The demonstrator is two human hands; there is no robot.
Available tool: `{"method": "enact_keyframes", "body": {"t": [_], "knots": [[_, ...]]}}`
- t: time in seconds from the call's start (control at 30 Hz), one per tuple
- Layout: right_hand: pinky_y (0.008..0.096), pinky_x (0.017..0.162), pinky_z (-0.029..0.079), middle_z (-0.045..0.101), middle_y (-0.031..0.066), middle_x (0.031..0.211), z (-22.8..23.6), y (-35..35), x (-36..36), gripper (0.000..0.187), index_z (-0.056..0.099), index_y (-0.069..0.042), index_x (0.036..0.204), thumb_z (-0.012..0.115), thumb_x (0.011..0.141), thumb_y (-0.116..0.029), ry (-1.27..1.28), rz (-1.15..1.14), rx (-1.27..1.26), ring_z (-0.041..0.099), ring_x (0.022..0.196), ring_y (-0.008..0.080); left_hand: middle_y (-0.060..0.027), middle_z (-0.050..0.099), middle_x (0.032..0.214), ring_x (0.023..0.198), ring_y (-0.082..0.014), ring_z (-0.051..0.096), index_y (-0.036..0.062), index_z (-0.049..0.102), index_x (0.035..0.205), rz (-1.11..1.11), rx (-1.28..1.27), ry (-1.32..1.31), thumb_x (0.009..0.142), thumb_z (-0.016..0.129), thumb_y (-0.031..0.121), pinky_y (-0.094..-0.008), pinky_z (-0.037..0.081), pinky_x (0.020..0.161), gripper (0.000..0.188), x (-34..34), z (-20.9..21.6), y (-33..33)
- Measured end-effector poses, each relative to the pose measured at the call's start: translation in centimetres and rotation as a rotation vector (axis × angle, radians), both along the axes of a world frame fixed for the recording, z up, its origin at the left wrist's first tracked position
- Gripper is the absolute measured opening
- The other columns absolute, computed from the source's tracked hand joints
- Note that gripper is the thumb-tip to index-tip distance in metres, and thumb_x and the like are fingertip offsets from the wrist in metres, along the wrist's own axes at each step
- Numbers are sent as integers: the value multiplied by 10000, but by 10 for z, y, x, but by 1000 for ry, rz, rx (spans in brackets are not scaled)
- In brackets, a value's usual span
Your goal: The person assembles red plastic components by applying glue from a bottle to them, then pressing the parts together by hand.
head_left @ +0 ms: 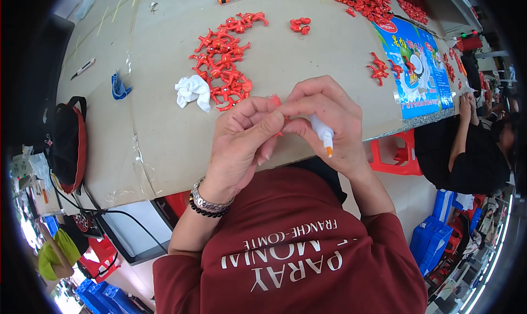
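1. Between the two hands, just above the near edge of the desk (164,143), sits a small red figure (276,99); fingers cover most of it, so only bits of red show above and below the left thumb, and its pose cannot be made out.
2. The left hand (241,130) pinches the figure between thumb and bent forefinger; the wrist wears a metal bracelet (211,203) and a dark beaded one.
3. The right hand (329,113) has its thumb and forefinger drawn close at the figure's other side; whether they touch it is hidden. The same hand holds a white bottle (323,131), its orange tip pointing down toward the person, its upper end lost behind the fingers.
4. Beyond the left hand lies a curved heap of red figures (219,61), overlapping so much that single ones are hard to count. A crumpled white cloth (193,91) touches its left side.
5. A small red cluster (300,25) lies apart, right of the heap.
6. At the far right, a large red pile (365,3) is partly cut off by the dark rim.
7. On the blue printed sheet (414,86), more red pieces lie scattered.
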State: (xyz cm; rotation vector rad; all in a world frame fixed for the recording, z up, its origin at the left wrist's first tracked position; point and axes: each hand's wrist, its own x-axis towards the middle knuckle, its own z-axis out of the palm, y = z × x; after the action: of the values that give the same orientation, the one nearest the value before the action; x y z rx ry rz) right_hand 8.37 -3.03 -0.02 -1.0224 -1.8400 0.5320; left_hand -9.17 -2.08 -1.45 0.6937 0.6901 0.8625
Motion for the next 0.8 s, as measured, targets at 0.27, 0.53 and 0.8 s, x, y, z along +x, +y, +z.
{"method": "enact_keyframes", "body": {"t": [0.27, 0.53, 0.8], "knots": [[269, 782, 455, 459, 112, 1105, 14, -11, 4, 374, 517, -37, 1021, 594, 704, 148, -38, -128, -207, 571, 859, 203, -37, 586, 957, 512, -75, 407, 79, 530, 1086, -76, -232, -484, 975, 513, 174, -203, 291, 436, 147, -11, -30, -5], [330, 760, 524, 660, 159, 997, 14, -27, 9, 345, 650, 11, 994, 769, 671, 33, -171, -248, 36, 633, 923, 275, -26, 575, 1021, 505, -76, 384, 107, 467, 1078, -80, -230, -588, 988, 489, 234, -207, 282, 444, 157, -16, -43, -6], [339, 749, 539, 667, 167, 985, 8, -24, 9, 319, 665, 20, 959, 760, 657, 65, -277, -205, 296, 647, 885, 293, -10, 584, 1041, 510, -75, 382, 115, 465, 1073, -60, -225, -570, 995, 472, 229, -206, 283, 449, 138, -16, -38, -9]]}}
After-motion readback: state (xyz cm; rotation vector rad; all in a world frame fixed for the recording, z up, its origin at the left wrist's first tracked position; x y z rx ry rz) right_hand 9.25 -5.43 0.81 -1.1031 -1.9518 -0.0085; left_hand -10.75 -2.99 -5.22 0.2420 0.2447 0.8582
